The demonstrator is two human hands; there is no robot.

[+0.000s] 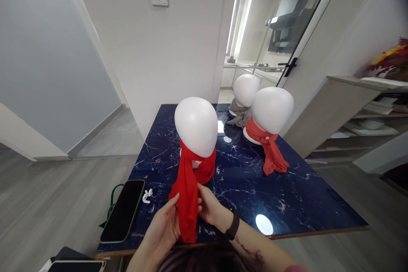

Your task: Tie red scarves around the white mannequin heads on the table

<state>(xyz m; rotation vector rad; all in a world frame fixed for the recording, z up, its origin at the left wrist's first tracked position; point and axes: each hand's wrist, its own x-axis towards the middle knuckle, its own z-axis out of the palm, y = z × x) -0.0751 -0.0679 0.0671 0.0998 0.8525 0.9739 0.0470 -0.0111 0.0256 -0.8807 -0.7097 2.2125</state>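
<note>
A red scarf (187, 195) is wrapped around the neck of a white mannequin head (196, 125) in the middle of the table. One long end of it hangs down the front toward me. My left hand (165, 226) holds this end at its left edge, thumb in front and the other fingers partly hidden behind the cloth. From the right side, my right hand (209, 205) grips the same end, with its fingertips curled at the cloth's edge and partly covered by it. A dark band (233, 224) sits on my right wrist.
Two more mannequin heads stand at the back right, one with a knotted coral scarf (269, 146), one with a grey scarf (239, 112). A phone (124, 210) and white earbuds (147, 195) lie on the left of the dark blue marbled table (236, 195). Shelves (353, 119) stand farther right.
</note>
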